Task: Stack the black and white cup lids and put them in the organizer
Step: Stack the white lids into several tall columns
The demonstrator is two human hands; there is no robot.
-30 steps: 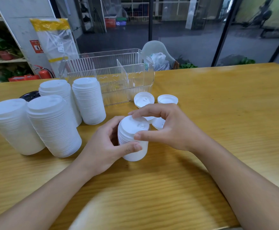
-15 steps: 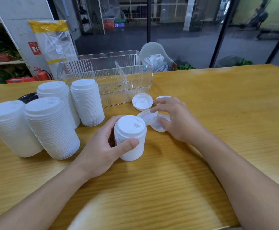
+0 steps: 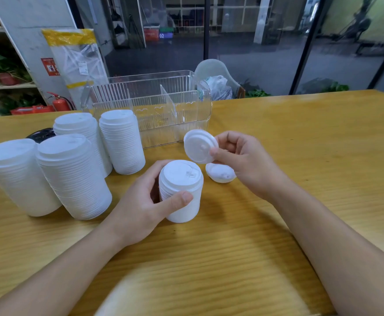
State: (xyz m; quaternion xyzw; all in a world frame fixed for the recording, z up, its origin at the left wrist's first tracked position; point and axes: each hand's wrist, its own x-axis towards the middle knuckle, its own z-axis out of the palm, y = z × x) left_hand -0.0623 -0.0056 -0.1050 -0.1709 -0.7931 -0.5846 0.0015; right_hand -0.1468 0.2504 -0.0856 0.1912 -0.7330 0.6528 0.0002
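My left hand [image 3: 140, 206] grips a short stack of white lids [image 3: 182, 190] that stands upright on the wooden table [image 3: 300, 144]. Just above and right of it, my right hand [image 3: 245, 160] pinches a single white lid [image 3: 200, 145], tilted with its top toward me. One loose white lid [image 3: 220, 173] lies on the table under that hand. The clear plastic organizer [image 3: 154, 106] with a divider stands behind, with no lids in it. Several tall white lid stacks [image 3: 72, 176] stand at the left, and black lids [image 3: 41, 135] peek out behind them.
A pale chair with a plastic bag [image 3: 216, 83] sits past the table's far edge. A wrapped package [image 3: 77, 62] leans on a pillar at back left, with a fire extinguisher [image 3: 59, 103] below it. Glass walls lie beyond.
My right hand left the held stack, reached to the loose lids on the table, and has lifted one white lid up. My left hand kept hold of the short stack.
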